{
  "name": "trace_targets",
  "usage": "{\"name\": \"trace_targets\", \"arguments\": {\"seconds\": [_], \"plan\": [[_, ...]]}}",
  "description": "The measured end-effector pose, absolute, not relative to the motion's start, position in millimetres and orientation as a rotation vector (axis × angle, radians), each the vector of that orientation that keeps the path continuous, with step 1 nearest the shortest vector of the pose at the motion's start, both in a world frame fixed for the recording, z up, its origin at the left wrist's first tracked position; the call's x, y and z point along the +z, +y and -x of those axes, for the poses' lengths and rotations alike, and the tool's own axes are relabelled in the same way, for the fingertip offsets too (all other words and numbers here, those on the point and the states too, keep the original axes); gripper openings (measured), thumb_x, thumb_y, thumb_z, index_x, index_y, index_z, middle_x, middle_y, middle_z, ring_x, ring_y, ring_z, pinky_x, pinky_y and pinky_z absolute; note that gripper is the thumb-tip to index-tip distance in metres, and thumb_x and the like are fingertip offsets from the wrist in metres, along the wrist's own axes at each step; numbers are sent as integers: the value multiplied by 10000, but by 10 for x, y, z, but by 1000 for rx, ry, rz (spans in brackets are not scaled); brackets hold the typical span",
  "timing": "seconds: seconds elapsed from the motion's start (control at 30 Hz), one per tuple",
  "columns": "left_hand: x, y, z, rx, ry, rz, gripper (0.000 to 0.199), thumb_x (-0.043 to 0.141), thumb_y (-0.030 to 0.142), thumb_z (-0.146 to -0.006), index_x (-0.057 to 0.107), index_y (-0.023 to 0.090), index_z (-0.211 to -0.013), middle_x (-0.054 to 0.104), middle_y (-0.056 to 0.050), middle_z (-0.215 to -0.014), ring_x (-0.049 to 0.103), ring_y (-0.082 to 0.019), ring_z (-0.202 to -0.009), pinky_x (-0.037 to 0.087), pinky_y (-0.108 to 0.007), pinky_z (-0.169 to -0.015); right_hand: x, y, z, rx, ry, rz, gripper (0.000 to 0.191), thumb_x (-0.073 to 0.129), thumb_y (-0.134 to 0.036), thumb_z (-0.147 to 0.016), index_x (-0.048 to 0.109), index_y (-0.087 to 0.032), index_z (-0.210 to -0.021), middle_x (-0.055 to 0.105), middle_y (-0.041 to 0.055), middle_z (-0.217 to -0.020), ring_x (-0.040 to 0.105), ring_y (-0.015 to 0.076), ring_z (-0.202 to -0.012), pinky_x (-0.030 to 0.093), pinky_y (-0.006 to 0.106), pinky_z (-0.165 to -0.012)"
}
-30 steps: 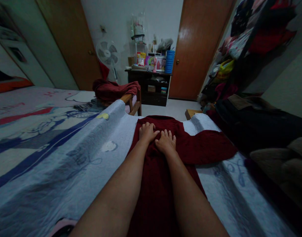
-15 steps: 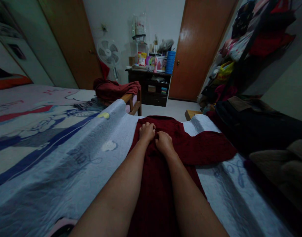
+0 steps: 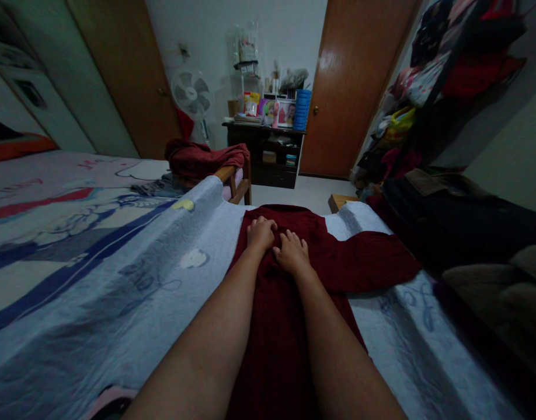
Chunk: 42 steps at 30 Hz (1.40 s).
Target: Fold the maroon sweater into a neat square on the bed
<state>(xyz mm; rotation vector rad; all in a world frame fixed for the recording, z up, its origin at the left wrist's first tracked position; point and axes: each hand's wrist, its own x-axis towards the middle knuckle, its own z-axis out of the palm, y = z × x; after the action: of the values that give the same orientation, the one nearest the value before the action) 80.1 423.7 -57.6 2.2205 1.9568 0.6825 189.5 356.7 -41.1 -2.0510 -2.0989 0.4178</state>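
Dark red garment lies largely flat on pale sheet, one sleeve toward three o'clock, other unseen; creases at twelve stand unflattened where left hand rests curled, grip indeterminable, and right hand spread.

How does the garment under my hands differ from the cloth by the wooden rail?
The garment lies spread out; the cloth is bunched up. The garment is deep maroon, the cloth a lighter, brick red. Left hand and right hand rest on the garment, not the cloth. Both are reddish.
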Motion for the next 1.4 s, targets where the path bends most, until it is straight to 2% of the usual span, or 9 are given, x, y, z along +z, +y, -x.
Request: {"name": "trace_targets", "arguments": {"seconds": [0.3,0.47,0.67,1.07,1.27,1.4], "plan": [[-537,4221,-799,661,1917,-2220,261,510,216,-865,670,346,-1025,595,-24,-1132,514,-232,-1077,421,-376,-902,-416,3586,-1916,434,-2124,2036,607,444,-384,-885,342,-179,-1447,213,78,-1570,160,232,-1439,110,468,-1149],[-518,4217,-793,628,1910,-2212,270,523,223,-860,668,357,-1044,587,-19,-1151,504,-229,-1095,413,-372,-923,-398,3604,-1942,504,-2182,2040,772,524,-518,-826,279,-183,-1476,147,90,-1585,92,240,-1453,75,465,-1152],[-551,4242,-781,657,1894,-2222,257,523,219,-859,669,345,-1028,586,-25,-1137,506,-231,-1083,411,-383,-922,-382,3606,-1995,600,-2251,2004,1041,586,-738,-680,227,-200,-1496,56,103,-1594,7,246,-1460,18,456,-1154],[-550,4249,-782,631,1899,-2208,275,514,217,-860,665,356,-1043,584,-20,-1151,500,-228,-1097,411,-385,-936,-266,3532,-2063,745,-2382,1973,1196,682,-742,-560,147,-259,-1514,-29,92,-1598,-95,264,-1451,0,464,-1150],[-539,4246,-784,644,1894,-2220,267,524,216,-853,670,346,-1034,582,-28,-1141,508,-237,-1087,418,-394,-929,-201,3537,-2116,815,-2388,1920,1157,682,-724,-590,176,-239,-1511,-2,107,-1597,-66,267,-1454,6,460,-1153],[-535,4244,-782,632,1900,-2221,259,527,217,-852,668,344,-1028,579,-31,-1131,512,-242,-1084,421,-395,-923,-156,3530,-2113,827,-2311,1904,851,525,-656,-798,267,-229,-1487,66,110,-1594,14,245,-1460,39,466,-1151]]}}
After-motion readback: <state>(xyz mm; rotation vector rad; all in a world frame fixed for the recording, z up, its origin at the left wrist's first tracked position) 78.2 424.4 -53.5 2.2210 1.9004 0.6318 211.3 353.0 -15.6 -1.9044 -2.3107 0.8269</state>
